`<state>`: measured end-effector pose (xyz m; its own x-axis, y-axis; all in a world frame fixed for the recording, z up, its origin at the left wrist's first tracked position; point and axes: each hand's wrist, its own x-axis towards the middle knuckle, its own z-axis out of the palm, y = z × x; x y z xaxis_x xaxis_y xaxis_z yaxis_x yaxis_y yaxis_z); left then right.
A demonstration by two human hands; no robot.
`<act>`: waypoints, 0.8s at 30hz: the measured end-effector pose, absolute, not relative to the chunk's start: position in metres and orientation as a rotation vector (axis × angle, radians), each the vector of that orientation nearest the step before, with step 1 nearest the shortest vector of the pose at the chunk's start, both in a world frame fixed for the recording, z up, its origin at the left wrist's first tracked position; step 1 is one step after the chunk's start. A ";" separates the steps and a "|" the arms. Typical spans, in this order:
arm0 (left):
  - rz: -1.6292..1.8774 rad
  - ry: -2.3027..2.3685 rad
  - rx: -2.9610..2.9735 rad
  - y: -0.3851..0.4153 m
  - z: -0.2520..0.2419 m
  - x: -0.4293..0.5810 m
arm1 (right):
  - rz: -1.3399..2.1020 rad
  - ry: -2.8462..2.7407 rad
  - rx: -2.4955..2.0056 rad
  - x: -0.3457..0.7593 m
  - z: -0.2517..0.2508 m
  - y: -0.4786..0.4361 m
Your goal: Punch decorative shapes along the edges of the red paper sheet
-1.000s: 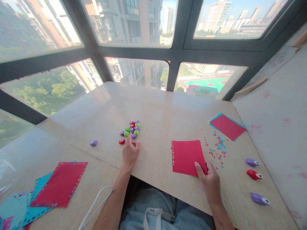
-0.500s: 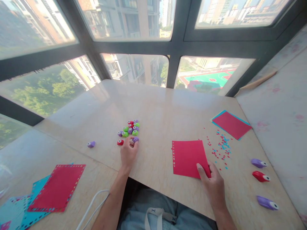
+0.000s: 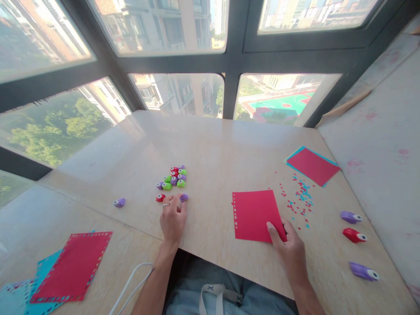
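My left hand (image 3: 172, 218) rests on the table just below a cluster of several small punches (image 3: 173, 177) in red, green and purple. Its fingertips pinch a small purple punch (image 3: 183, 197) at the cluster's near edge, with a red punch (image 3: 160, 197) just to its left. My right hand (image 3: 289, 247) presses down the near right corner of a red paper square (image 3: 255, 213), thumb on top; this sheet has a row of punched holes along its left edge.
A lone purple punch (image 3: 119, 202) lies left. Two purple and one red larger punches (image 3: 353, 235) lie at the right. Red-on-blue sheets (image 3: 311, 166) and paper confetti (image 3: 298, 201) lie far right; punched red and blue sheets (image 3: 70, 267) lie near left, by a white cord (image 3: 129, 280).
My left hand has drawn back slightly toward me with the purple punch pulled out of the cluster. The right hand stays on the red sheet. The view has shifted a little.
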<state>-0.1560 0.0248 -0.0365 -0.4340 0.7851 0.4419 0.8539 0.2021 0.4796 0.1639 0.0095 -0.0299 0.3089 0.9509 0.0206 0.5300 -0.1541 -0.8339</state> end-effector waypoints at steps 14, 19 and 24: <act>-1.343 -2.368 -1.759 0.013 -0.040 -0.159 | 0.696 -1.323 -1.808 0.166 -0.034 0.010; -1.449 -2.538 -1.682 0.013 -0.039 -0.161 | 0.682 -1.351 -1.795 0.166 -0.034 0.010; -1.418 -2.614 -1.695 0.013 -0.036 -0.162 | 0.687 -1.363 -1.792 0.166 -0.033 0.009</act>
